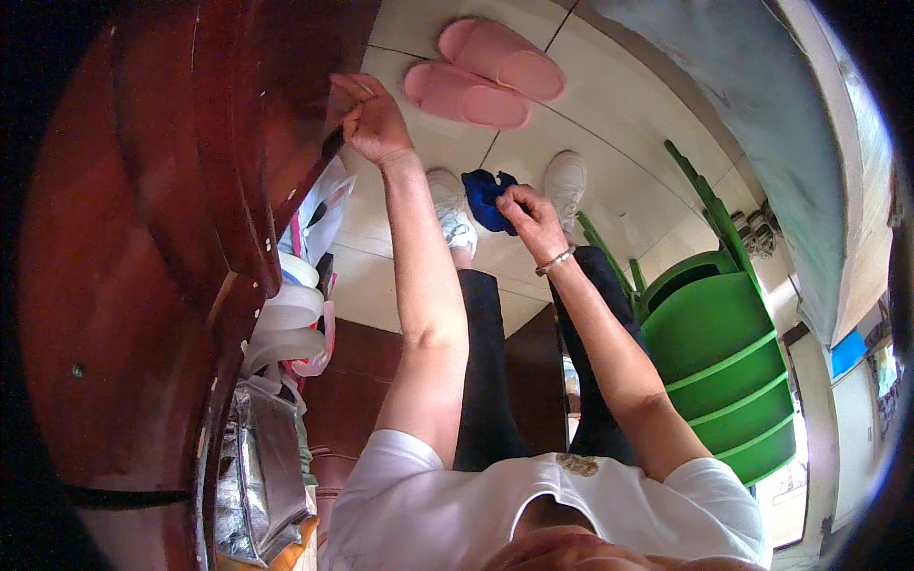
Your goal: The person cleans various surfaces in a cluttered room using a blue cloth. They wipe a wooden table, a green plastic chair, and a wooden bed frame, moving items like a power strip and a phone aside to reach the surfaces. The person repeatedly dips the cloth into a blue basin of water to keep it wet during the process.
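My right hand [534, 220], with a bracelet at the wrist, pinches a dark blue fabric item [487, 200] that hangs above the floor near my shoes; it looks like a scrunchie or a bunched cloth. My left hand [373, 118] is raised at the edge of a dark red wooden cabinet [235, 128]. Its fingers are bent and partly spread against the dark wood, and whether they touch the wood cannot be told. Nothing shows in that hand.
Pink slippers [493, 68] lie on the tiled floor [614, 171] ahead. Stacked green plastic chairs [714, 342] stand at the right, below a cloth-covered surface [771, 121]. White containers [289, 307], plastic bags [325, 214] and a silver insulated bag [264, 471] fill the cabinet's side at the left.
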